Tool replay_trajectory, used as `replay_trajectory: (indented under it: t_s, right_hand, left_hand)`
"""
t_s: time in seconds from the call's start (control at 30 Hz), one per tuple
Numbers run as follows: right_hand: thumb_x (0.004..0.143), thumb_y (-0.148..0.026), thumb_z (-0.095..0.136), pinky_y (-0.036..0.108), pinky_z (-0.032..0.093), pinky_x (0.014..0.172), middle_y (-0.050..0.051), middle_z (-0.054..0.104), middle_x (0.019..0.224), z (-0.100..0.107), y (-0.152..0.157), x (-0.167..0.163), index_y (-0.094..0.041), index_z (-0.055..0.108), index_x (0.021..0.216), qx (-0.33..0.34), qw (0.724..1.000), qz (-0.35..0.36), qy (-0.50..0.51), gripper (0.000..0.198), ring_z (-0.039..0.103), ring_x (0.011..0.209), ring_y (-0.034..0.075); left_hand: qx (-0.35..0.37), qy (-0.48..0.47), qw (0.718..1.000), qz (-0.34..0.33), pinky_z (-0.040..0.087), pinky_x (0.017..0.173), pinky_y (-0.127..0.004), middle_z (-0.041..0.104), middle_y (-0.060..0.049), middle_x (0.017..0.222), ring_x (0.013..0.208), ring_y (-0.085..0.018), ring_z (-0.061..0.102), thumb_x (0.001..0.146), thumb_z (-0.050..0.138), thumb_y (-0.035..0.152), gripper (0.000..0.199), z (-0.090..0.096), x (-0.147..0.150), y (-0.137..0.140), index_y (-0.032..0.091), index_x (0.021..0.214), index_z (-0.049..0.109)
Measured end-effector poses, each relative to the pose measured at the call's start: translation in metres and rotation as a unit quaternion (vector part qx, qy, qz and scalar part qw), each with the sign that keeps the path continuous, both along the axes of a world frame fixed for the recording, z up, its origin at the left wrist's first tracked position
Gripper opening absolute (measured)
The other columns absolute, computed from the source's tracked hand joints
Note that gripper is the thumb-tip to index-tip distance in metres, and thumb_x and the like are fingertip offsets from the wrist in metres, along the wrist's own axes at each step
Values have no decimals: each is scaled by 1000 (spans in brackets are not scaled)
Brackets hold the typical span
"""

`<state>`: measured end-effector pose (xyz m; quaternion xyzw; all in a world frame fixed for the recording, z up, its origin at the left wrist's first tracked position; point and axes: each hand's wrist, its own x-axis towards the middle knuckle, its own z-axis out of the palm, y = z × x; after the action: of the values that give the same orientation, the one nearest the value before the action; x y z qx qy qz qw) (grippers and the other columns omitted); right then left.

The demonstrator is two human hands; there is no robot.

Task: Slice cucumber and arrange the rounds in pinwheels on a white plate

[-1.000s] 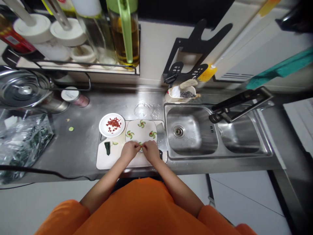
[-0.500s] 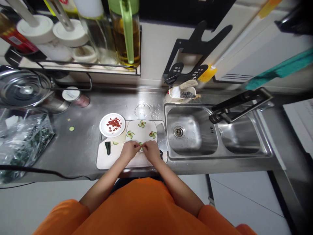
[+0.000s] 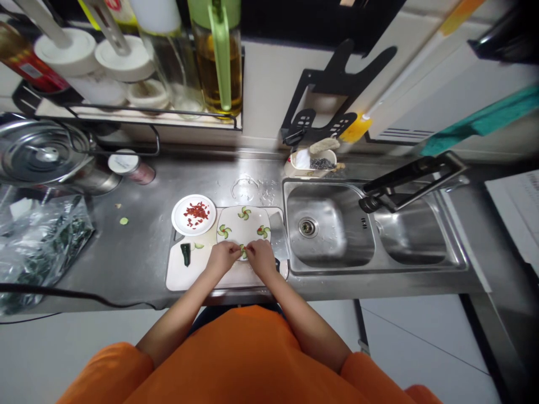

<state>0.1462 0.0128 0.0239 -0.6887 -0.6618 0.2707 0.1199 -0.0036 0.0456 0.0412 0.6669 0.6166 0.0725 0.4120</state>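
My left hand (image 3: 223, 255) and my right hand (image 3: 260, 257) meet at the near edge of a white squarish plate (image 3: 243, 231). Thumb and fingers of each are pinched together at the near cucumber pinwheel (image 3: 243, 251); what they pinch is too small to make out. Three more cucumber pinwheels, some with red centres, lie at the plate's far side (image 3: 243, 212), left (image 3: 224, 232) and right (image 3: 263, 232). Beneath sits a white cutting board (image 3: 189, 280) bearing a dark green cucumber stub (image 3: 186, 254) and a pale green slice (image 3: 199, 246). A round white plate (image 3: 178, 224) holds small red pieces (image 3: 197, 213).
Right of the squarish plate lies a wide knife blade (image 3: 279, 238). Beyond it is a double steel sink (image 3: 332, 224) with a black faucet (image 3: 396, 179). A bag of greens (image 3: 54, 241) and a lidded pot (image 3: 46, 154) stand left. Above, a rack (image 3: 168, 112) holds bottles and jars.
The camera view has shifted very slightly. Both hands stay pinched at the near pinwheel, with only tiny finger movement.
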Motion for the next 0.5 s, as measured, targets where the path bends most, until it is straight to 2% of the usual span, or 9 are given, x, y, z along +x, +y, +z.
replay_trajectory:
  t_s: [0.5]
  right_hand:
    - [86,-24,52,31,31,83,4,60,75,4,6,-3,-18,66,77,-11,999,19,-39,17,50,76,17]
  left_hand:
    - [6,-14,1000,14,43,66,-22,70,0,74,69,-13,61,72,62,25,10,-2,-4,-2,20,71,71]
